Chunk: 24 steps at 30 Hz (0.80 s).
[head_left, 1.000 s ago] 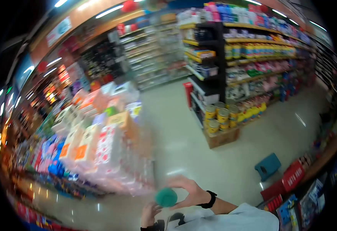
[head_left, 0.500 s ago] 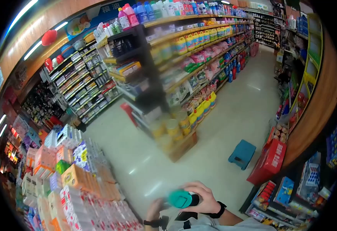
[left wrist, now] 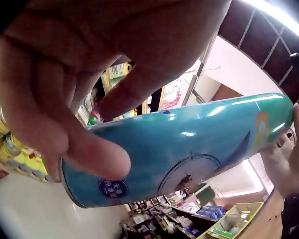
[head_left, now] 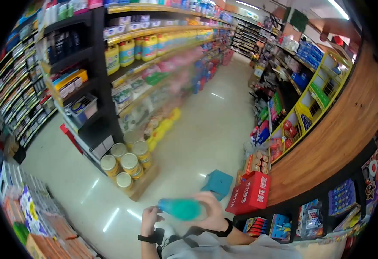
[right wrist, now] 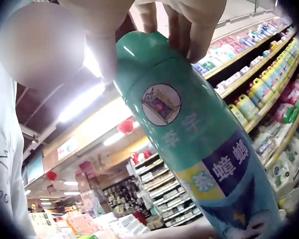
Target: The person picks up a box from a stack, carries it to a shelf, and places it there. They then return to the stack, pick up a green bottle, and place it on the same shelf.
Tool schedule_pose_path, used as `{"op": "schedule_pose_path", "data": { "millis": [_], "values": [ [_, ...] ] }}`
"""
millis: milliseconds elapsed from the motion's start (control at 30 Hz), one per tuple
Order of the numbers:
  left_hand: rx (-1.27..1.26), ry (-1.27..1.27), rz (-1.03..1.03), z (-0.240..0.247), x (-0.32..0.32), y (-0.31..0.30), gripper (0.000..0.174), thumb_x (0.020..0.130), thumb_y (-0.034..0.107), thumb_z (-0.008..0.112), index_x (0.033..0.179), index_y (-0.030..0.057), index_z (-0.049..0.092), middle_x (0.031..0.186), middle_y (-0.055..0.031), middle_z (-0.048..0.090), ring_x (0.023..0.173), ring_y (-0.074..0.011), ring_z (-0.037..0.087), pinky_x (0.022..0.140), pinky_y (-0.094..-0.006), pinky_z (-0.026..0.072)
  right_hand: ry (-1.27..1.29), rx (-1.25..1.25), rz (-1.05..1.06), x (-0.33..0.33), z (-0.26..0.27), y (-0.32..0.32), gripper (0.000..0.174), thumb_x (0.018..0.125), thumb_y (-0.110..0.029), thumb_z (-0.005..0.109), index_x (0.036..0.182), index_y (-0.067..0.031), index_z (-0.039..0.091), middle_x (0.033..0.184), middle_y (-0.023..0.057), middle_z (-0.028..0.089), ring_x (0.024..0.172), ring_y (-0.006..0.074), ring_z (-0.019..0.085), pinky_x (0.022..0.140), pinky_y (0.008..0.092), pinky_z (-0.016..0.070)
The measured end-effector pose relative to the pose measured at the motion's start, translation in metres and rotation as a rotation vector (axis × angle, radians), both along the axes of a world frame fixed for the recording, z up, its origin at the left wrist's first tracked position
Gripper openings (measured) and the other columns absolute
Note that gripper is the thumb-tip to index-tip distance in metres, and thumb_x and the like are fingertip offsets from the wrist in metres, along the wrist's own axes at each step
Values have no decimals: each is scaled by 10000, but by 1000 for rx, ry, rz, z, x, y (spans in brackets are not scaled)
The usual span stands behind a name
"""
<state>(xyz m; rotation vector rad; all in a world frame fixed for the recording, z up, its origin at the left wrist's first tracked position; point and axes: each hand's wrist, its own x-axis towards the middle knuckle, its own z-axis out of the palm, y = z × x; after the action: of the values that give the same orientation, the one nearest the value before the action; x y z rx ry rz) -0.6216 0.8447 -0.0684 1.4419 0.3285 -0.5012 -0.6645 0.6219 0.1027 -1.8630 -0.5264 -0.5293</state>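
A teal-green and blue aerosol spray can (head_left: 181,209) lies nearly level in front of the body, held between both hands. At the can's base end, my left hand (head_left: 149,220) pinches it with its fingertips. The left wrist view shows a curled finger across the blue side of the can (left wrist: 189,149), near a round dark-blue mark. Around the green cap end, my right hand (head_left: 213,212) grips. In the right wrist view the can (right wrist: 189,129) bears Chinese lettering and a round picture label, and the fingers reach over its green top.
Ahead, a long shelf (head_left: 98,56) carries yellow jugs and bags. Stacked yellow tins (head_left: 130,163) stand at its foot. A blue stool (head_left: 218,183) and a red box (head_left: 250,192) are on the right, beside a wooden counter (head_left: 322,142). Packaged tissue (head_left: 38,207) lies piled lower left.
The head view has turned right, so the shelf and stool have shifted left. The can has tipped from cap toward the camera to lying sideways, and the left hand now pinches its base.
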Motion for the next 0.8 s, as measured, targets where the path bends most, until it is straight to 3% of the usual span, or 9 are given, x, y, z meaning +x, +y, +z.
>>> {"op": "schedule_pose_path", "data": {
  "millis": [133,333,433,567,667,800],
  "values": [
    [55,12,-117,0,76,-25,347,905,164,484,1064,-87,663,916,-164,717,591,-210,668,579,-288,489,163,104,-166,59,-22,-32,740,662,-182,916,1285,-64,535,1243,121,617,1166,271,590,997,391,472],
    [155,31,-216,-18,215,-70,315,959,211,486,989,-45,667,868,-134,724,549,-181,633,544,-281,506,113,259,-255,179,-39,-79,768,664,-214,916,1308,-56,528,1230,119,611,1158,266,588,993,391,474],
    [218,-53,-337,-8,286,-100,315,964,201,482,1030,-35,680,910,-126,725,658,-165,645,588,-288,531,49,144,-345,244,-34,-107,757,684,-220,905,1317,-48,526,1250,121,605,1172,273,580,1003,395,467],
    [214,-84,-391,-33,388,-136,297,969,202,502,997,-34,681,912,-118,721,662,-165,653,591,-282,525,-19,98,-379,325,-18,-150,716,727,-243,876,1326,-54,530,1276,119,595,1189,295,565,1012,392,460],
    [193,-92,-412,-3,441,-182,283,962,191,510,968,-37,678,887,-105,712,653,-168,655,570,-278,517,7,106,-446,375,-9,-175,721,728,-251,874,1330,-59,527,1283,126,585,1187,298,564,1016,400,456],
    [231,-114,-500,-1,526,-230,261,937,181,541,882,-38,672,748,-83,675,534,-155,601,488,-279,483,73,131,-560,438,-11,-217,734,711,-247,886,1322,-54,529,1264,139,574,1192,285,560,1021,404,455]
  ]
}}
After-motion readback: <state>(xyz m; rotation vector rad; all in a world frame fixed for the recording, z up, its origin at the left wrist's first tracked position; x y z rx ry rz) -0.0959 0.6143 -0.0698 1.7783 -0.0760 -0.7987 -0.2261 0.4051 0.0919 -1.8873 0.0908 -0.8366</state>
